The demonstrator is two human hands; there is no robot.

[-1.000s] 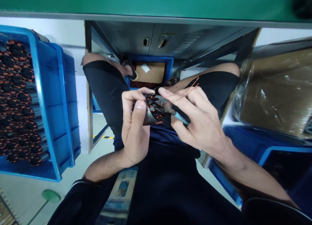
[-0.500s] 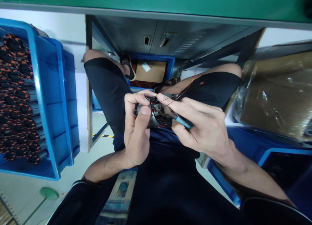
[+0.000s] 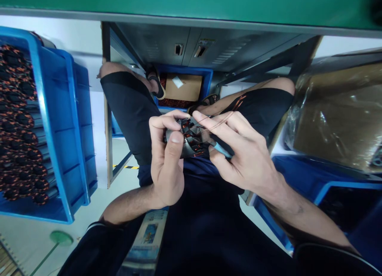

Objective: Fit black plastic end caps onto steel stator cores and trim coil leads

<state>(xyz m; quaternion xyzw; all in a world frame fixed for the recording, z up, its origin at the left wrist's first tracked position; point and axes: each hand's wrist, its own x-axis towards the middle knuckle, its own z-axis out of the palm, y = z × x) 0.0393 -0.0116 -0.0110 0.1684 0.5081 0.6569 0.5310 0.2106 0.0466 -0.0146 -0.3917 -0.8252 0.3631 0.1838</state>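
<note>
1. The cylindrical motor stator of grey metal, black plastic and copper windings (image 3: 192,142) is at the centre of the frame, raised over the lap. Its smooth metal shell faces left and down; its right end shows black segments with orange-copper coil between them, partly hidden by fingers and tool.
2. Thin, loose copper-coloured wires (image 3: 239,102) run from that end up and right, across the right hand's fingers, their tips brighter orange.
3. The left hand (image 3: 165,160) pinches the shell between thumb and curled fingers.
4. The right hand (image 3: 246,154) is curled around a hand tool with light-blue handles and a grey metal head (image 3: 221,149), index finger stretched towards the stator's upper edge. The tool's head is at the wound end; whether it grips a wire is unclear.
5. At the left edge, a blue plastic crate (image 3: 55,128) holds rows of similar copper-wound stators (image 3: 22,140).
6. Upper centre, a blue plastic bin (image 3: 208,85) contains brown cardboard (image 3: 188,89).
7. A green tabletop (image 3: 191,5) spans the top.
</note>
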